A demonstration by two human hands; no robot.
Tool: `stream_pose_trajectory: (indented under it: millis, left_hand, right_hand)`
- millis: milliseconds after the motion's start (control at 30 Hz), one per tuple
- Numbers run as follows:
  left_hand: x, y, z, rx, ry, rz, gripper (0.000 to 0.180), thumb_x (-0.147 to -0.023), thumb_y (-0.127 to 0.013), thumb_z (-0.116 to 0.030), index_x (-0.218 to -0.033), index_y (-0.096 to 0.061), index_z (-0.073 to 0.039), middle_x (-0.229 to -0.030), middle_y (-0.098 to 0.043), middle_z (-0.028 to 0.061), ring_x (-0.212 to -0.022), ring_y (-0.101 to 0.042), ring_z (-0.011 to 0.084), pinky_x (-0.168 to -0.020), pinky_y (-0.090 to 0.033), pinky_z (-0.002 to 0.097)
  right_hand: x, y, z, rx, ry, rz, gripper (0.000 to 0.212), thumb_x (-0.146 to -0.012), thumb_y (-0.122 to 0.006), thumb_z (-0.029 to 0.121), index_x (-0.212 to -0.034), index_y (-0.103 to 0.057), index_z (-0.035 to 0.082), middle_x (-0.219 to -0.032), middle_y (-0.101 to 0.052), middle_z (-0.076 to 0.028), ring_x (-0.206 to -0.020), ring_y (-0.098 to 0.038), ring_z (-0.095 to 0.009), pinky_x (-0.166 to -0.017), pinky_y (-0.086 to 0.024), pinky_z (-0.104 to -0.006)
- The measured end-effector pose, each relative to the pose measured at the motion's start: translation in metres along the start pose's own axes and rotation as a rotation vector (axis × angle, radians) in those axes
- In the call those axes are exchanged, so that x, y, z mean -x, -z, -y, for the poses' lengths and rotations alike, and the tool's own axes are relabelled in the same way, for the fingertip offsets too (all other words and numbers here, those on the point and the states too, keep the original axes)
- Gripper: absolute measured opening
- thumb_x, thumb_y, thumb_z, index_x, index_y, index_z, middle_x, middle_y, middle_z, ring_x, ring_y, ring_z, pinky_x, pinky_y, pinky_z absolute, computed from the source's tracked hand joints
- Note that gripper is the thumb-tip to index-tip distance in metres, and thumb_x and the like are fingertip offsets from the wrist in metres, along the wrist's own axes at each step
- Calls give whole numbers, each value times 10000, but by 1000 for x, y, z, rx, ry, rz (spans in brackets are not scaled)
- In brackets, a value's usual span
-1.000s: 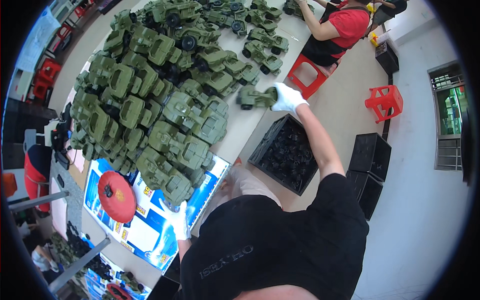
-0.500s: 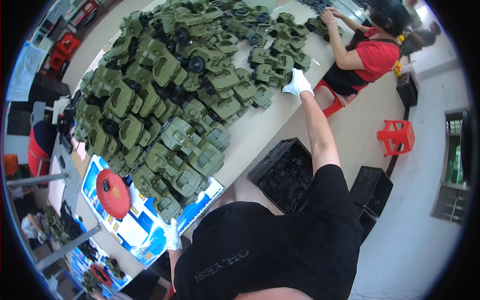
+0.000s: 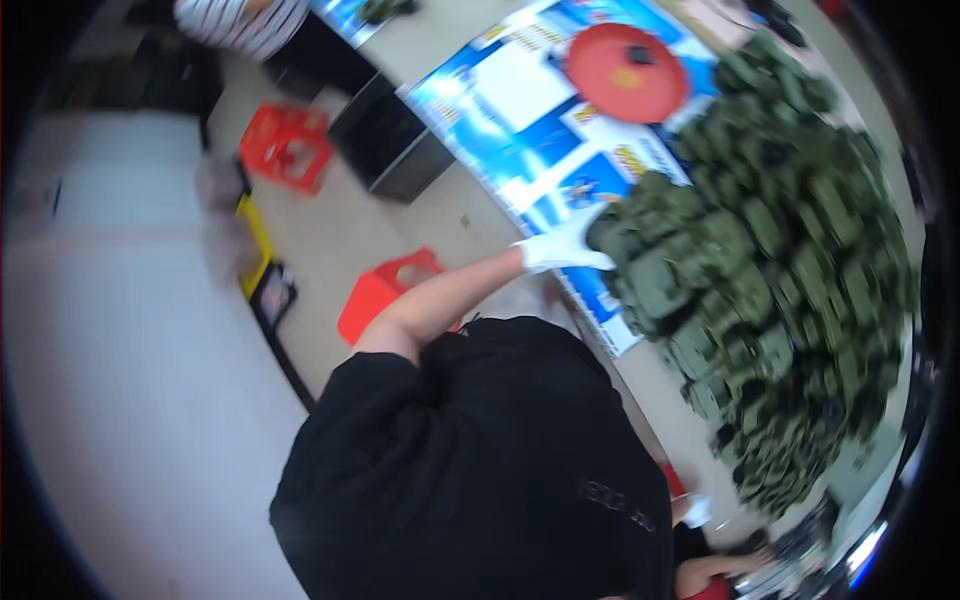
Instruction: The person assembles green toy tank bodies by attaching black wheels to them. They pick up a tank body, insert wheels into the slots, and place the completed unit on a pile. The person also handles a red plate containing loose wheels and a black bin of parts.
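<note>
My left hand, in a white glove, reaches to the near end of a big heap of olive-green toy vehicles. Thumb and fingers are spread apart against the end of a toy vehicle at the heap's edge, touching it but not closed round it. My right hand, also white-gloved, is low in the picture, beside the table's long edge. It is small and blurred, partly hidden behind my body, so its fingers cannot be made out.
A red oval tray with a small black part sits on a blue and white printed sheet. Red stools and a black crate stand on the floor. A co-worker's arm shows at the lower edge; another person is at top left.
The view has swung round strongly toward my left and is blurred. My left hand now presses against the heap's end; my right arm, stretched out in sight before, is mostly hidden.
</note>
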State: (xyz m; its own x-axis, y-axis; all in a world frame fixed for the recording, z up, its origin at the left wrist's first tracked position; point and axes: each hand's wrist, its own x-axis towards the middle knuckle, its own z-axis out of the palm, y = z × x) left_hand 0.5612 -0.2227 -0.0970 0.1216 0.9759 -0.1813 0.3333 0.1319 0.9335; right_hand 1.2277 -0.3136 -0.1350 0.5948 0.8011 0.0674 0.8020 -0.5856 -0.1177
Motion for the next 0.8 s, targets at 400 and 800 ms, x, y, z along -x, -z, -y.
stream_pose_trajectory:
  millis: [400,800]
  left_hand:
    - [23,32,10,297,54,148,1126,-712,-770,-495,-1488,-125,6,-1535,-142,238,-1428,-167,351,-1158,-213,401]
    - [222,139,246,-28,867,-708,432,-869,-594,-362,-1176,-577,-59,-1079,-621,165,-997,-599,352,-848,-483,444]
  right_hand:
    - [193,0,276,-72,17,1273,444,-896,-608,213,-1290,-539,19,-1315,-532,-99,-1178,-503,-198,-946,-449,-331]
    - [443,-253,640,-176,279,1547,490,-863,-678,287,-1293,-532,105,-1053,-628,-34,-859,-612,-144,-671,-512,-311]
